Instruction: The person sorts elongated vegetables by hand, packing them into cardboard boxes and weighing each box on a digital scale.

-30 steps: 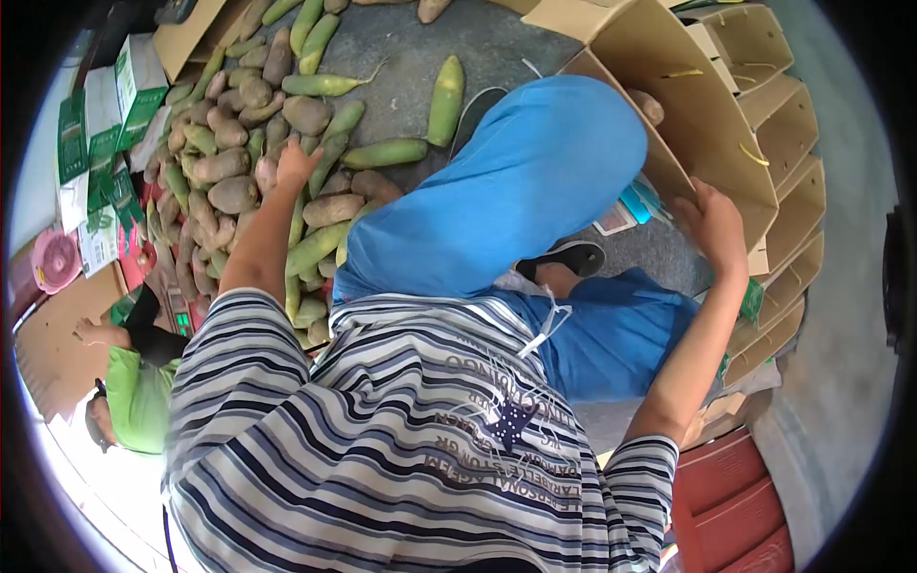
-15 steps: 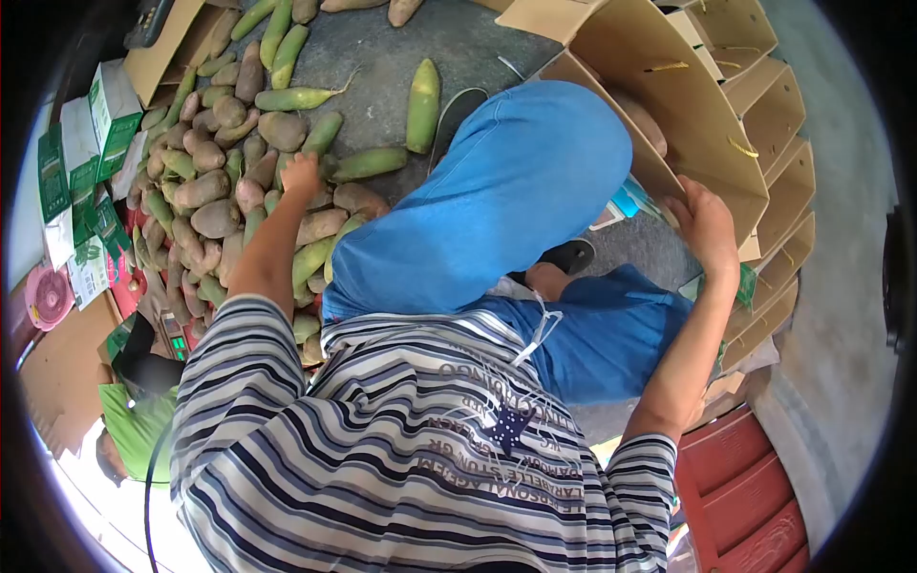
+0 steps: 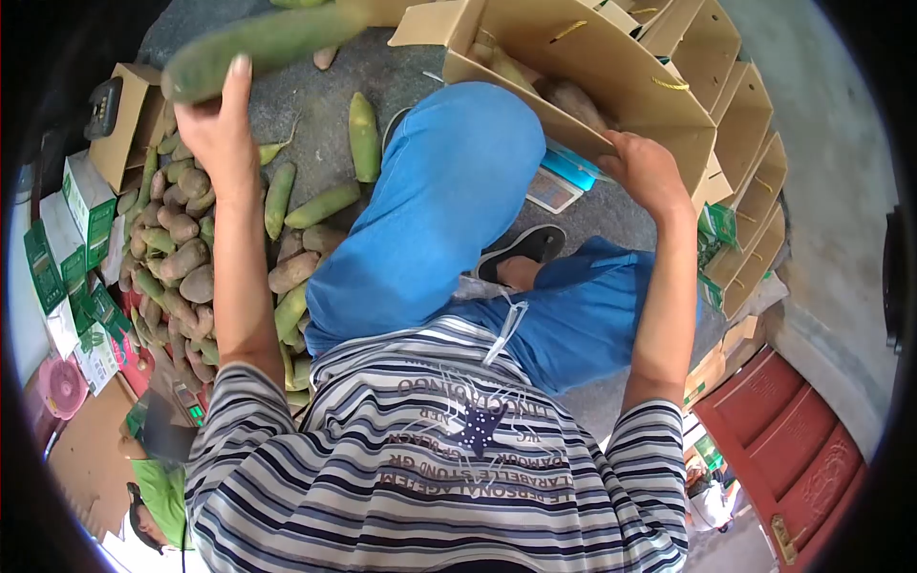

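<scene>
The left hand [image 3: 218,134] is curled around a long green radish [image 3: 263,53], thumb along its side, holding it raised at the far left; the radish is blurred. The right hand [image 3: 651,174] has its fingers bent over the near edge of a cardboard box [image 3: 635,76] at the far right, where brownish and greenish roots [image 3: 573,102] lie inside. Nearer than the left hand spreads a mixed root pile [image 3: 186,260]. A loose green radish [image 3: 363,138] lies on the floor [image 3: 320,143] between pile and box. More boxes [image 3: 759,177] line the right.
</scene>
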